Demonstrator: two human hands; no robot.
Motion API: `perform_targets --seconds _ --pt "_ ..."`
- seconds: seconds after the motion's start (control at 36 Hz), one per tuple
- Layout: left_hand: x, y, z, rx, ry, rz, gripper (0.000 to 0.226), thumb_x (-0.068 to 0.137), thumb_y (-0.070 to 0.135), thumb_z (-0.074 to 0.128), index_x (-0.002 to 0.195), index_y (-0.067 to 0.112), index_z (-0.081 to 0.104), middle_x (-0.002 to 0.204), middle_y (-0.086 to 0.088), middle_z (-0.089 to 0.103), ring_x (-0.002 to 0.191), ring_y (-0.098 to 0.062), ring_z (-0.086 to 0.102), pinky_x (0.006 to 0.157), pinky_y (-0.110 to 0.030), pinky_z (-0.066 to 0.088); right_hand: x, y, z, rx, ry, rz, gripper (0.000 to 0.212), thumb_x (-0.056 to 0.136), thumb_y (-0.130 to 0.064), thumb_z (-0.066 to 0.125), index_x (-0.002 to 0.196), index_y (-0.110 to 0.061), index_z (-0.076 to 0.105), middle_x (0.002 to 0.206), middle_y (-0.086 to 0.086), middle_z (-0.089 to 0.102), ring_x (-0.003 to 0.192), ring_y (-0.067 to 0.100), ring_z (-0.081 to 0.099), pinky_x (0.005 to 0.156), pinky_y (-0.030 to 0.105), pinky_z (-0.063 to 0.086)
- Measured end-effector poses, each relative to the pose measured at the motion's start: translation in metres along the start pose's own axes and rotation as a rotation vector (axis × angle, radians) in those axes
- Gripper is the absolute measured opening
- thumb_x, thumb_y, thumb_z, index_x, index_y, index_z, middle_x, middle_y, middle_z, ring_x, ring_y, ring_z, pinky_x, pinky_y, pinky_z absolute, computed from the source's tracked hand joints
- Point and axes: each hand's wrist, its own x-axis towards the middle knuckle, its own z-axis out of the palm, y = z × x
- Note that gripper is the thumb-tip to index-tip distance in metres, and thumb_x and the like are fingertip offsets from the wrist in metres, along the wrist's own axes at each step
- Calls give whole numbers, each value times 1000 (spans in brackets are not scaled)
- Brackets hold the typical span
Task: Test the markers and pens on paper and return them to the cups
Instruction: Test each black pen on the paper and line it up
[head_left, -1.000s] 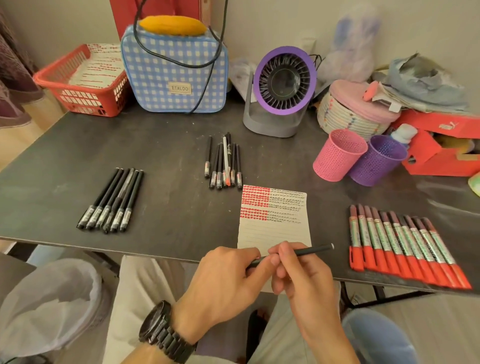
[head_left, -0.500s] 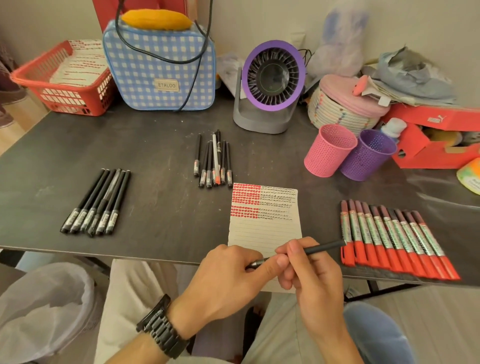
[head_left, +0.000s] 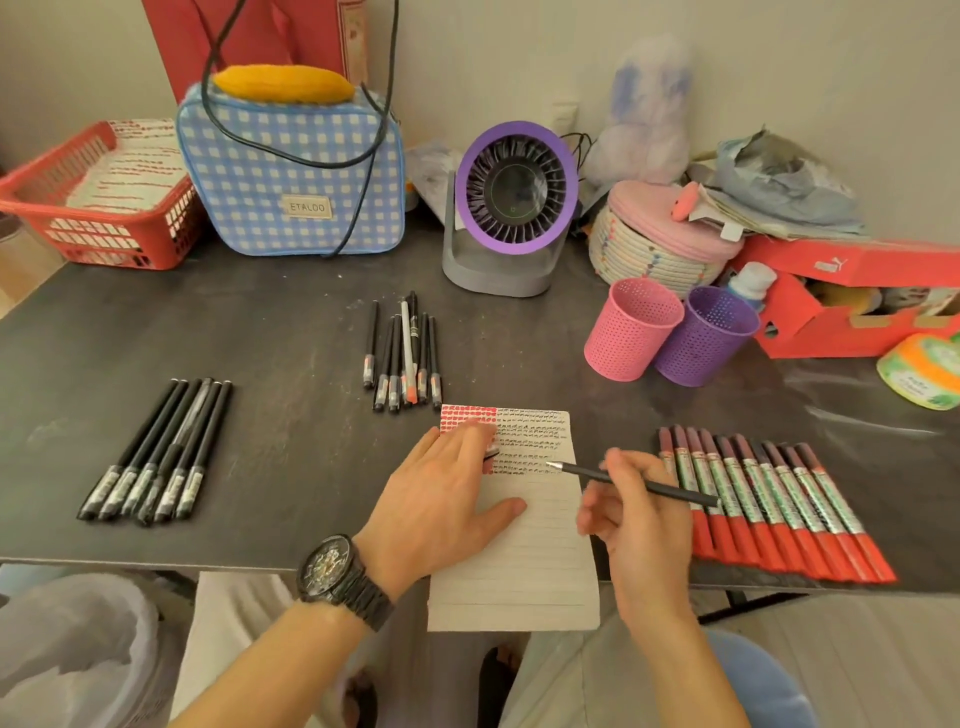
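Observation:
A lined paper lies at the table's front edge, its top rows filled with red and black marks. My left hand rests flat on the paper's left side, with a small dark pen cap pinched at its fingertips. My right hand holds an uncapped black pen, whose tip touches the paper at the right end of a marked row. The pink cup and purple cup stand at the back right; I see nothing in either.
Black pens lie in a row at the left and in a bunch at the middle. Red markers are lined up at the right front. A fan, checked bag, red basket and shoebox line the back.
Both hands held the pen below the table edge, pulling it apart. Now the left hand is on the paper with the cap, and the right hand has brought the tip to the paper.

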Motion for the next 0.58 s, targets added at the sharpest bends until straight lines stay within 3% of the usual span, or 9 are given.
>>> perform_targets --seconds 0.08,0.33,0.58 --pt "-13 0 5 -20 28 -10 72 86 71 47 140 23 38 140 13 52 131 -6 48 124 -32 18 13 -2 8 -64 -60 37 15 90 -28 62 81 -21 73 74 17 74 56 26 69 51 26 54" --pt "-25 2 6 -56 59 -67 74 83 73 54 138 26 41 130 19 53 118 2 48 121 -22 10 23 15 21 -406 -37 -114 41 89 -42 76 59 -21 58 45 4 59 36 11 52 42 18 41" --pt "-23 3 7 -88 82 -87 73 79 70 61 135 26 44 125 18 56 114 1 51 121 -24 16 24 27 17 -521 31 -168 38 89 -28 71 55 -25 55 42 1 58 39 6 50 49 16 40"
